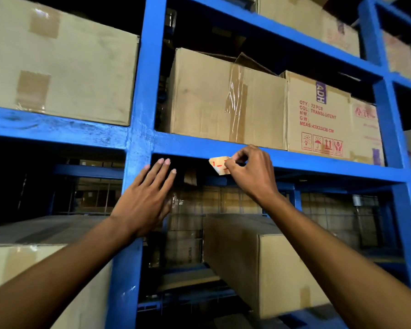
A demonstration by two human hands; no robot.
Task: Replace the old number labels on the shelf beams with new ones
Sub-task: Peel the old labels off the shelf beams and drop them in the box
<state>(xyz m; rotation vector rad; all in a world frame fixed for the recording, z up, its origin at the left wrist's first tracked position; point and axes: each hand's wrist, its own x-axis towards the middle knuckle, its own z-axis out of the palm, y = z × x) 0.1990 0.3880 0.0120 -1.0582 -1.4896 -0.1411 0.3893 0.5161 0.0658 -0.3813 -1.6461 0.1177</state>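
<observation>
A blue shelf beam [294, 160] runs across the middle of the head view, joined to a blue upright post [142, 110]. My right hand [252, 172] pinches a small tan label [217, 165] with red marks, held at the beam's lower edge and partly below it. Its right end is hidden by my fingers. My left hand [147, 198] is flat with fingers spread, just below the joint of the post and the beam, holding nothing. I cannot tell whether the label is stuck to the beam.
Cardboard boxes fill the shelves: a taped one [226, 100] and a printed one [318, 119] above the beam, a large one [57, 60] at upper left, another [259, 262] below my right arm. Wire mesh [223, 205] backs the lower bay.
</observation>
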